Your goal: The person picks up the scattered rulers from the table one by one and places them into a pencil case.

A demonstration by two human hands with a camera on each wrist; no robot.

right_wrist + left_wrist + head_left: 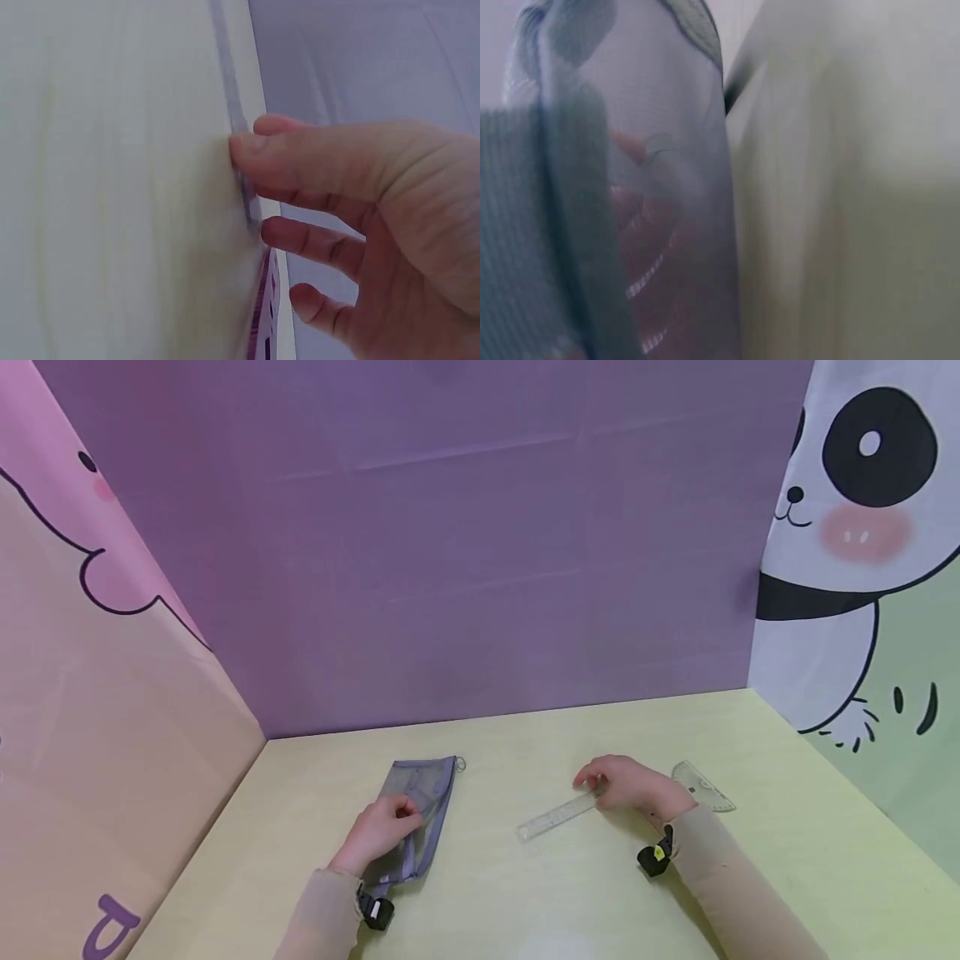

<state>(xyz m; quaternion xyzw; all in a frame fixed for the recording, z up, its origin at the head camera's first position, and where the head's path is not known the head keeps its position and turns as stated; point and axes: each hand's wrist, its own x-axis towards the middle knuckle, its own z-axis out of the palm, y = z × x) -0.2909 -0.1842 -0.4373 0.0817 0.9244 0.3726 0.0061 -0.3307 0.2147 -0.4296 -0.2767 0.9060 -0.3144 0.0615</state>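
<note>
A grey mesh pouch [431,777] with purple-grey edging and a small ring at its far corner lies left of centre on the table. My left hand [381,831] grips it with curled fingers; in the left wrist view the fingers show through the mesh [682,225]. Right of centre, my right hand [626,781] pinches one end of a clear ruler [555,818], whose other end points toward the pouch. The right wrist view shows the thumb on the edge of the ruler [229,75]. A clear protractor [703,787] lies on the table just beyond the right wrist.
The pale wooden table [487,902] meets a purple cloth wall [480,552] at the back. Printed cloth panels stand on both sides, with a panda [862,543] on the right one. A small black camera is strapped to each wrist.
</note>
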